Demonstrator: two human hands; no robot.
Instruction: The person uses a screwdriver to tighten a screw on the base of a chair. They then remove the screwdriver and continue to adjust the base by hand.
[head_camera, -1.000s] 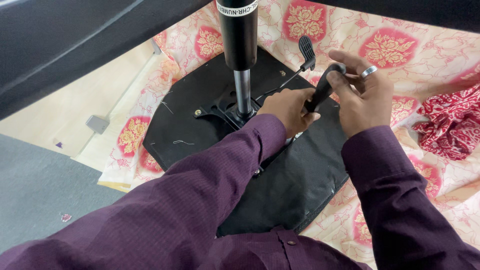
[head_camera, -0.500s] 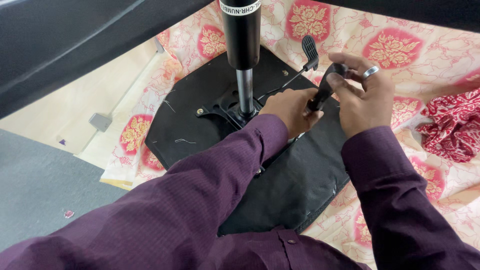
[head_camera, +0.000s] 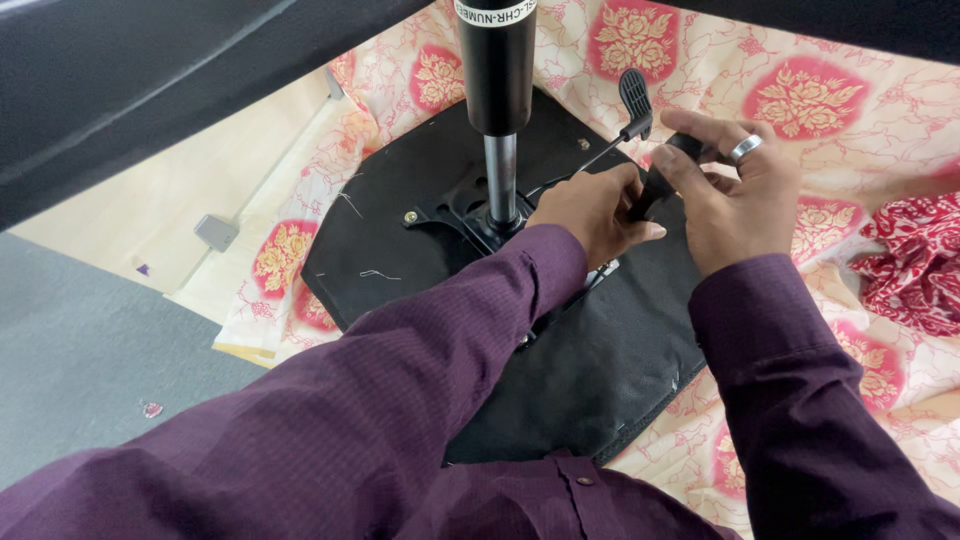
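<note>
From the head camera I look down on the upturned black seat base (head_camera: 560, 380), which lies on the floral cloth (head_camera: 800, 110) with the gas-lift column (head_camera: 497, 70) standing up from its metal mechanism plate (head_camera: 455, 205). My left hand (head_camera: 590, 210) is curled shut around the lower end of a black handle (head_camera: 655, 185), just beside the column's foot, and my right hand (head_camera: 735, 190), ring on one finger, wraps closed over the handle's upper part. To my mind the thing here is to keep the left hand steady near the plate as an anchor while the right does any turning or pressing, and to stay clear of the thin lever with the paddle tip (head_camera: 635, 100) just above my knuckles. My fingers cover most of the handle, so I cannot tell what it meets underneath; my left sleeve (head_camera: 430, 370) hides the plate's near edge, and the column's top is cut off by the frame
</note>
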